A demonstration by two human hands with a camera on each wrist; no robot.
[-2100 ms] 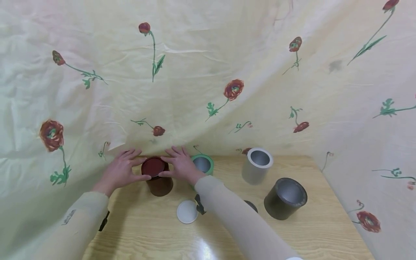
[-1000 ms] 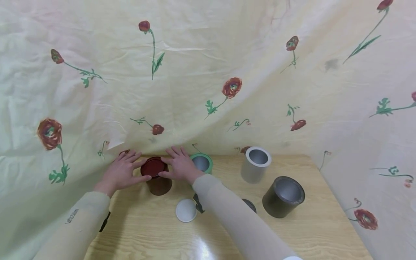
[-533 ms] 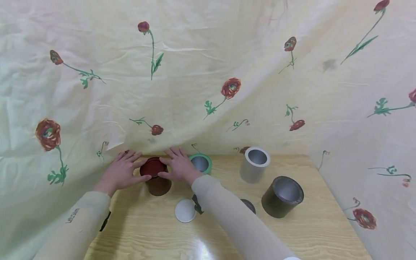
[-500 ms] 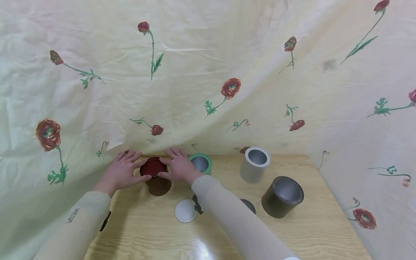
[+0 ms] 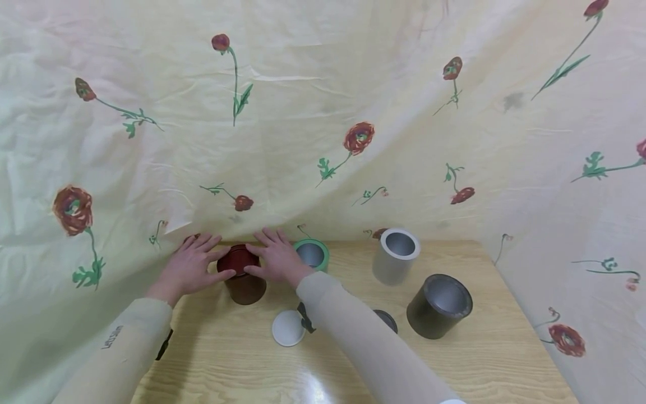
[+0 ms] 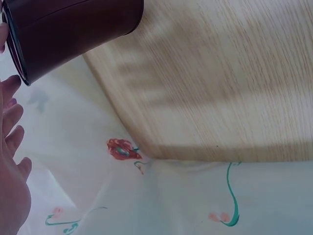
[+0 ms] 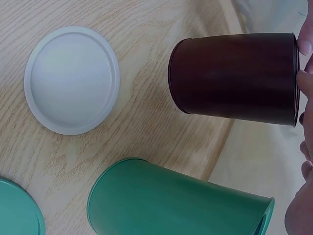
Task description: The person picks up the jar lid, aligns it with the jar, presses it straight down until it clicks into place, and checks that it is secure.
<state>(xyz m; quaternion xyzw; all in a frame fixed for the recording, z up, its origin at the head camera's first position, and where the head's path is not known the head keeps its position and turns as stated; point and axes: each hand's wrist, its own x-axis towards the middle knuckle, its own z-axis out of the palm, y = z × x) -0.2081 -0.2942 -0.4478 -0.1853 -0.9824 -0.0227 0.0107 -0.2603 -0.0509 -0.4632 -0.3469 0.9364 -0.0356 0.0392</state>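
Observation:
A dark red canister [image 5: 245, 290] stands upright at the back left of the table, with a round red lid [image 5: 237, 261] on its top. My left hand [image 5: 190, 266] touches the lid's left edge, thumb and index finger stretched toward it and the other fingers spread. From the opposite side my right hand [image 5: 277, 257] touches the lid with its thumb and index finger, the rest spread out behind. In the right wrist view, fingertips [image 7: 304, 82] press at the top rim of the canister. Part of the lid is hidden under the fingers.
Right of the red canister stands a lidless green canister [image 5: 319, 247], partly behind my right hand. Farther right are an open white canister [image 5: 392, 269] and an open black one [image 5: 429, 314]. A white lid [image 5: 287, 329], a black lid [image 5: 386, 320] and a green lid [image 7: 17, 210] lie flat.
The head view has shifted very slightly. Both hands keep almost the same pose at the red lid, and the canisters stay where they were.

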